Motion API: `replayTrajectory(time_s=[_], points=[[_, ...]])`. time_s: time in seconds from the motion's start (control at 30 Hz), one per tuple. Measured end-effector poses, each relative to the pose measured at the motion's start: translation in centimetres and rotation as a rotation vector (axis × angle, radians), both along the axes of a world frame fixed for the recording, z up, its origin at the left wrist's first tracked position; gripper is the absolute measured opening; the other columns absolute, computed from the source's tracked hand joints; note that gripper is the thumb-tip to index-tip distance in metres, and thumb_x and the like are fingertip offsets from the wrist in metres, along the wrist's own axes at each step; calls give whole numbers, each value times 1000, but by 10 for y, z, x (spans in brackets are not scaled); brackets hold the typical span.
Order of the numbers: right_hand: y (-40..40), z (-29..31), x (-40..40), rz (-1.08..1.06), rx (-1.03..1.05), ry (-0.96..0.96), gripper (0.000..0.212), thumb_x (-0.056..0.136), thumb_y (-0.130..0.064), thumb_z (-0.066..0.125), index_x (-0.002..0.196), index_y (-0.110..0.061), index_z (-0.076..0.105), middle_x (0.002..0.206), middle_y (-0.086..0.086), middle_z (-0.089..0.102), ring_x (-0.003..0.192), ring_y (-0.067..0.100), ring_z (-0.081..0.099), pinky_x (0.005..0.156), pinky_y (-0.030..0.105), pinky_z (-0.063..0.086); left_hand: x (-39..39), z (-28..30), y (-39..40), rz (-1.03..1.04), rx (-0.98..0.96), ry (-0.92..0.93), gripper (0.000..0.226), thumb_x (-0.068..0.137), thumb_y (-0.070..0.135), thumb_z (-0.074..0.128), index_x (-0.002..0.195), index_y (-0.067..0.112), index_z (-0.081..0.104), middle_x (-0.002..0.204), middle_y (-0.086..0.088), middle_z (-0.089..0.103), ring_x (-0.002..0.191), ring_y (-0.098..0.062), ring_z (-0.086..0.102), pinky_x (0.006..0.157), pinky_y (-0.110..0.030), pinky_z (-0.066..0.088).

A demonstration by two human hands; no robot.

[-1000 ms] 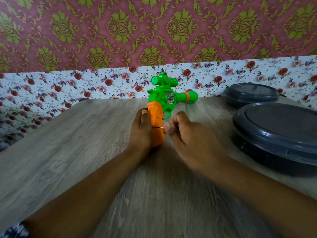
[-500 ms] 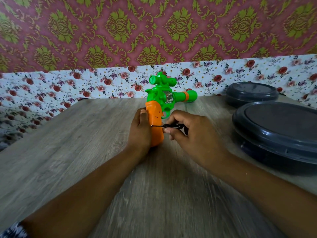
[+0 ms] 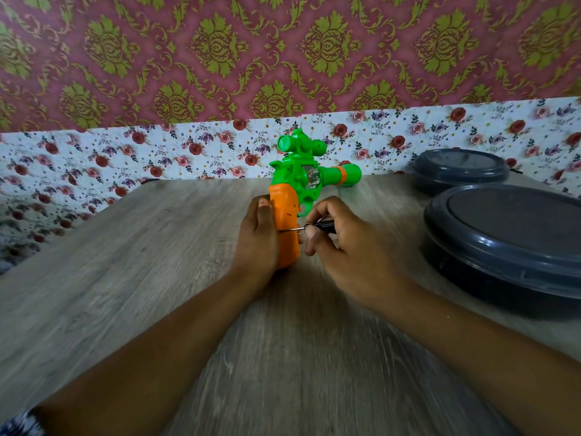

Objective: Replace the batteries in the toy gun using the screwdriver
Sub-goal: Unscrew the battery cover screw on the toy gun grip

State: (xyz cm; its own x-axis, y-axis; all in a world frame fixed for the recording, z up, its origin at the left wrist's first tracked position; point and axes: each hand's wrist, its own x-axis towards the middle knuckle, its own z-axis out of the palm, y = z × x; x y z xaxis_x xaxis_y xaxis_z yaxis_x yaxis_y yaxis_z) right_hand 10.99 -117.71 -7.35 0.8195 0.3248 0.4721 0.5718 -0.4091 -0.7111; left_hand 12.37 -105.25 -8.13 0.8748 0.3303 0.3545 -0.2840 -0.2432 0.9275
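A green toy gun [image 3: 301, 177] with an orange grip stands grip-down on the wooden table [image 3: 141, 278], barrel pointing right. My left hand [image 3: 257, 240] wraps the orange grip from the left and steadies it. My right hand [image 3: 342, 243] pinches a small black-handled screwdriver [image 3: 314, 225] between thumb and fingers. Its thin metal shaft lies level, and the tip touches the side of the orange grip, close to my left thumb. No batteries are in sight.
Two dark grey round lidded containers stand at the right: a large one [image 3: 509, 240] near my right forearm and a smaller one [image 3: 459, 171] behind it. A floral-papered wall [image 3: 188, 152] rises right behind the table's far edge.
My right hand has opened slightly from a fist so the screwdriver's handle and shaft show, with the tip staying on the orange grip. The left hand and the gun have held still.
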Motion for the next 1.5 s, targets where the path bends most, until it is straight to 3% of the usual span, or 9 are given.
replayTrajectory(time_s=[0.13, 0.43, 0.67, 0.73, 0.83, 0.9, 1.1, 1.33, 1.5], points=[[-1, 3, -1, -74, -99, 23, 25, 97, -32, 38, 80, -18, 49, 66, 0, 62, 54, 11, 55, 60, 34, 46, 0, 1, 1, -40, -50, 26, 31, 104, 25, 20, 93, 25, 49, 79, 1, 59, 48, 3, 62, 47, -12, 48], [0, 6, -7, -57, -120, -198, 3, 90, -16, 53, 92, -18, 51, 79, 1, 65, 69, 19, 61, 63, 42, 50, -3, 3, -1, -64, -87, 18, 29, 104, 16, 20, 109, 7, 47, 75, 4, 52, 47, 12, 58, 41, -5, 40], [-1, 5, -4, 0, -19, -86, 13, 90, -10, 54, 89, -23, 54, 80, -11, 61, 75, -1, 58, 67, 12, 42, 7, -7, 6, 22, -6, 15, 31, 103, 22, 23, 100, 13, 52, 78, 6, 54, 63, 3, 54, 49, -2, 38], [2, 4, -5, 24, -36, -61, 4, 93, -18, 50, 95, -20, 52, 86, -5, 65, 74, 5, 59, 69, 20, 45, 6, -5, 5, 21, 6, 6, 30, 103, 22, 23, 100, 13, 51, 77, 5, 53, 64, 0, 51, 48, -5, 37], [1, 3, -5, -27, -110, -13, 18, 96, -30, 41, 91, -16, 51, 88, -5, 67, 59, 10, 57, 60, 32, 47, 2, 0, 2, -14, -48, 18, 29, 104, 20, 21, 98, 14, 49, 75, 5, 52, 51, 6, 59, 42, -6, 38], [-1, 3, -3, -65, -160, 21, 22, 97, -30, 39, 83, -17, 51, 72, -1, 65, 57, 13, 58, 64, 40, 51, 0, 1, 0, -34, -76, 24, 31, 104, 21, 20, 90, 22, 48, 75, 6, 53, 46, 11, 58, 40, -4, 40], [-4, 8, -1, -101, -178, -94, 16, 92, -27, 52, 84, -13, 57, 75, 5, 69, 66, 21, 62, 66, 40, 51, -1, 0, 1, -74, -72, 10, 26, 104, 20, 20, 107, 13, 45, 76, 5, 54, 48, 11, 59, 40, -4, 40], [-9, 14, 2, -38, -133, -124, 6, 84, -17, 64, 86, -24, 64, 77, -11, 66, 54, -12, 51, 57, 20, 38, 1, -2, 2, -69, -89, 5, 29, 104, 20, 21, 104, 9, 48, 77, 2, 57, 48, 7, 61, 43, -6, 43], [-4, 10, -1, -14, -122, -110, 12, 87, -12, 59, 92, -23, 56, 95, -8, 66, 69, -7, 57, 61, 7, 38, 4, -4, 4, -22, -33, 1, 29, 103, 22, 23, 99, 16, 51, 80, 6, 55, 65, 2, 57, 53, -5, 43]])
